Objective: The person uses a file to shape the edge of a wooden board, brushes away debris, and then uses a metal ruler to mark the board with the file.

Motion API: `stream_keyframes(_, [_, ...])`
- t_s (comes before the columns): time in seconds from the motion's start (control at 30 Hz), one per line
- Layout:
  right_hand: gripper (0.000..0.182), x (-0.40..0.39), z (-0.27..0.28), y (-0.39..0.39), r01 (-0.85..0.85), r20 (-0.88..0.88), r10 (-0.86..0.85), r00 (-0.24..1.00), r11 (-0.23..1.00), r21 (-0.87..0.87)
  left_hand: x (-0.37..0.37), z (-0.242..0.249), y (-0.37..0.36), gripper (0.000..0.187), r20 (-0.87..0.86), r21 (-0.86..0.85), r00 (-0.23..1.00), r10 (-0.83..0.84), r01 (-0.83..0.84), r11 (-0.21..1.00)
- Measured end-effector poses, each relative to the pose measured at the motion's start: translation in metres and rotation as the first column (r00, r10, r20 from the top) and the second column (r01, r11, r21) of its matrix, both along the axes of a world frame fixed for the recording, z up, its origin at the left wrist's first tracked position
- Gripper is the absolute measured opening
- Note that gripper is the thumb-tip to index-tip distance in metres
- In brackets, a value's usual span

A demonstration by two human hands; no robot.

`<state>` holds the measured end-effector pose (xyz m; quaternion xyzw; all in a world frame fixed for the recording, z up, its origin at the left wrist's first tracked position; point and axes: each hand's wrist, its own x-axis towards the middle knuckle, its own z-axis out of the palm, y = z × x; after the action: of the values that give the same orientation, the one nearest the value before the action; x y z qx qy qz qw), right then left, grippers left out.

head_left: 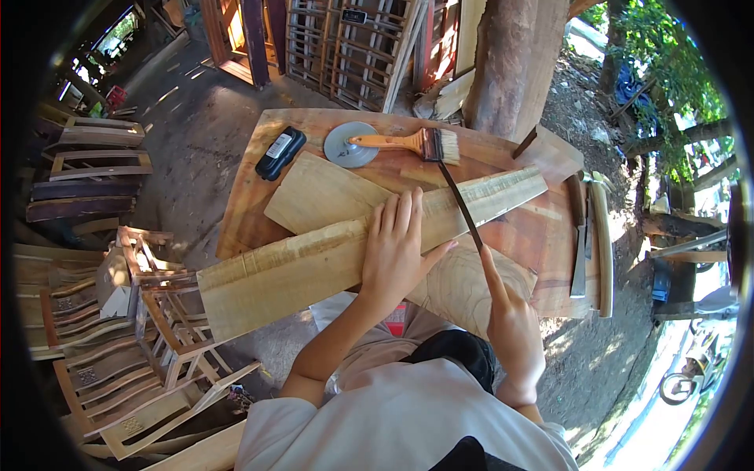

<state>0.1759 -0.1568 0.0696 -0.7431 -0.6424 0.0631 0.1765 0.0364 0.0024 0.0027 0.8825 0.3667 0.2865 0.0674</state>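
A long pale board lies slantwise across the wooden table, its left end past the table's edge. My left hand rests flat on the board's middle, fingers spread a little and thumb out to the right. In my right hand is a long thin dark tool, its index finger stretched along it; the tool crosses over the board. Under the long board lies a second flat board, and a grained piece shows below it.
Behind the board are a black brush, a grey disc and a paintbrush. A flat metal blade lies at the table's right edge. Wooden chair frames stand at the left; a tree trunk rises behind.
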Motion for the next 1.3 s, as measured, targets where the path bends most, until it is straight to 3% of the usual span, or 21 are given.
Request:
stream_keyframes(0.07, [0.087,-0.003,0.005,-0.012,0.088,-0.028,-0.093,0.995,0.986,-0.142,0.000,-0.001,-0.001,0.090,-0.014,0.034,1.000,0.000,0.001,0.999])
stream_keyframes(0.13, [0.088,-0.005,0.004,-0.007,0.113,-0.034,-0.120,0.992,0.980,-0.162,-0.001,-0.001,-0.002,0.091,-0.045,0.023,0.999,-0.014,0.015,1.000])
stream_keyframes(0.27, [0.088,0.006,-0.017,0.029,0.040,0.027,-0.038,0.999,0.998,-0.052,-0.001,-0.004,0.001,0.093,-0.047,0.055,0.999,0.002,0.000,0.998])
stream_keyframes(0.33, [0.088,0.012,-0.024,0.043,0.012,-0.040,-0.010,0.999,0.999,0.048,-0.001,-0.003,0.000,0.093,-0.035,0.018,0.999,0.002,-0.001,1.000])
stream_keyframes(0.47, [0.088,0.005,-0.009,0.006,-0.050,0.022,0.048,0.999,0.996,0.080,-0.003,0.000,-0.001,0.093,-0.001,0.027,1.000,0.000,0.000,1.000])
stream_keyframes(0.53, [0.088,-0.002,0.004,-0.015,0.059,-0.006,-0.060,0.998,0.992,-0.110,-0.002,0.001,-0.001,0.093,-0.005,0.018,1.000,-0.025,0.025,1.000])
stream_keyframes(0.63, [0.089,-0.002,0.010,-0.014,0.091,-0.026,-0.098,0.995,0.977,-0.194,-0.002,0.000,-0.002,0.093,-0.013,0.009,1.000,-0.022,0.022,1.000])
stream_keyframes(0.83, [0.091,0.009,-0.027,0.032,0.024,-0.009,-0.023,1.000,0.999,0.037,-0.001,-0.001,-0.001,0.093,-0.014,0.006,1.000,-0.009,0.009,1.000])
stream_keyframes(0.97, [0.090,0.004,-0.014,0.011,0.006,-0.021,-0.005,1.000,0.999,0.033,-0.004,0.001,-0.002,0.093,0.006,0.021,0.999,-0.041,0.040,0.999])
stream_keyframes(1.07, [0.090,-0.002,0.003,-0.014,0.045,-0.014,-0.046,0.999,0.998,-0.052,-0.006,0.005,-0.002,0.093,-0.013,0.000,0.998,-0.067,0.067,0.998])
stream_keyframes(1.13, [0.090,-0.005,0.007,-0.017,0.108,-0.003,-0.110,0.994,0.973,-0.206,-0.005,0.002,-0.002,0.092,-0.011,0.003,0.998,-0.064,0.064,0.998])
stream_keyframes(1.3, [0.087,-0.001,-0.021,0.020,0.065,0.031,-0.064,0.997,0.997,-0.038,-0.004,0.000,-0.002,0.091,-0.008,0.020,0.999,-0.048,0.048,0.999])
